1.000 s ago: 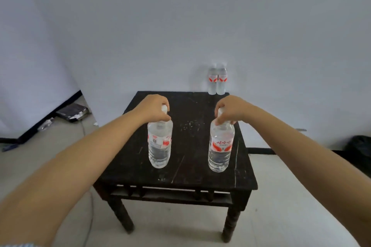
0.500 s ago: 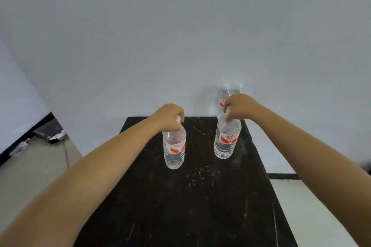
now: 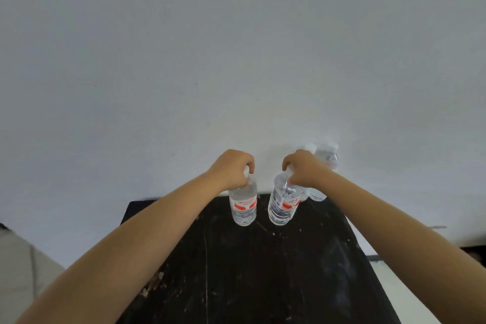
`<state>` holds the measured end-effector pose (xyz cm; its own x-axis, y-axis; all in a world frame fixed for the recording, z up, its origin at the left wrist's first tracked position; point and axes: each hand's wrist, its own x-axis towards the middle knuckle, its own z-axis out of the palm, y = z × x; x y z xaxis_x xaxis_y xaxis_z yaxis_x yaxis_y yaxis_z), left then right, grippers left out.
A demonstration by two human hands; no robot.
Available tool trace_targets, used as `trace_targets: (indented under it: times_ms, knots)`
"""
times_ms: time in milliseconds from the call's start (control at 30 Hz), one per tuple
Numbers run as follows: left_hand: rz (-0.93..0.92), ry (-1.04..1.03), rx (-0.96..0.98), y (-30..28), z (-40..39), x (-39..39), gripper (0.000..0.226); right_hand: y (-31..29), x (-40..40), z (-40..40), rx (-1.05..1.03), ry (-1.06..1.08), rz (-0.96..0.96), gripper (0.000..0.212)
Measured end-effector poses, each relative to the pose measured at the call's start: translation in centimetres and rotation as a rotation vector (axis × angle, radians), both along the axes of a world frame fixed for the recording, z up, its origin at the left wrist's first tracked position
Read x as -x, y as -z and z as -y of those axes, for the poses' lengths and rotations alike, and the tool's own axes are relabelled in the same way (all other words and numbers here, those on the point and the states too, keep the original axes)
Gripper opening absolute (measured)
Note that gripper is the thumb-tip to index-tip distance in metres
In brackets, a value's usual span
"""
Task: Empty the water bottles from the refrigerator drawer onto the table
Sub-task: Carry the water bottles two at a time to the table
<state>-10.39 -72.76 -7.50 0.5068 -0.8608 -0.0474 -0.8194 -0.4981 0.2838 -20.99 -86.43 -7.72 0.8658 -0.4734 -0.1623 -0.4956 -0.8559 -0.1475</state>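
- The wall point(image 3: 236, 60), plain and pale, fills the upper part of the head view behind everything else.
- The bench point(image 3: 263, 271) is black and scuffed, with pale scratches and specks on its top; its far edge meets the wall.
- Two bare forearms reach in from the lower corners toward the far end of the bench.
- The left hand point(image 3: 232, 169) is curled round the cap and neck of the left bottle point(image 3: 243, 205), which is upright at the far edge of the bench; whether its base touches the top I cannot tell.
- The right hand point(image 3: 302, 169) grips the neck of the right bottle point(image 3: 282, 205), which tilts, its base swung toward the left bottle; the two are near but apart.
- Both held bottles are clear with red-and-white labels.
- Two back bottles point(image 3: 326, 158) stand side by side against the wall, just behind the right hand and partly hidden by it.
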Motion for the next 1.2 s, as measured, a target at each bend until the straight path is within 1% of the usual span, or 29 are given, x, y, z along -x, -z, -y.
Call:
trace_targets:
  times_ms: [167, 333, 500, 733, 900, 967, 1033, 1133, 1200]
  knots:
    - [-0.049, -0.013, 0.020, 3.6, 5.3, -4.3, 0.027, 3.2, -4.9, 4.5, 0.014, -0.018, -0.012, 0.039]
    - [-0.054, -0.039, 0.059, 6.7, 8.8, -7.0, 0.031, 5.6, -8.0, 7.7, 0.070, -0.039, -0.023, 0.039]
    - [-0.069, -0.023, 0.083, 8.3, 11.5, -8.0, 0.033, 7.1, -9.1, 10.0, 0.050, -0.014, 0.008, 0.040]
    - [-0.083, -0.002, 0.124, 9.0, 14.4, -8.0, 0.036, 8.2, -9.9, 11.1, 0.041, 0.005, 0.045, 0.043]
    - [-0.122, -0.055, 0.194, 10.0, 14.9, -8.3, 0.036, 8.6, -9.8, 11.4, 0.043, 0.031, 0.068, 0.045]
    - [-0.094, -0.052, 0.176, 10.2, 14.9, -8.3, 0.037, 8.8, -9.8, 11.3, 0.052, 0.031, 0.061, 0.045]
    - [-0.080, -0.073, 0.146, 10.0, 14.7, -8.1, 0.043, 8.8, -9.8, 11.0, 0.070, 0.026, 0.057, 0.043]
    - [-0.064, -0.106, 0.043, 9.0, 14.2, -7.4, 0.056, 8.6, -9.3, 10.4, 0.143, -0.007, 0.016, 0.044]
    - [-0.031, -0.135, -0.017, 7.9, 13.3, -6.8, 0.057, 8.0, -8.4, 9.9, 0.200, -0.040, -0.004, 0.043]
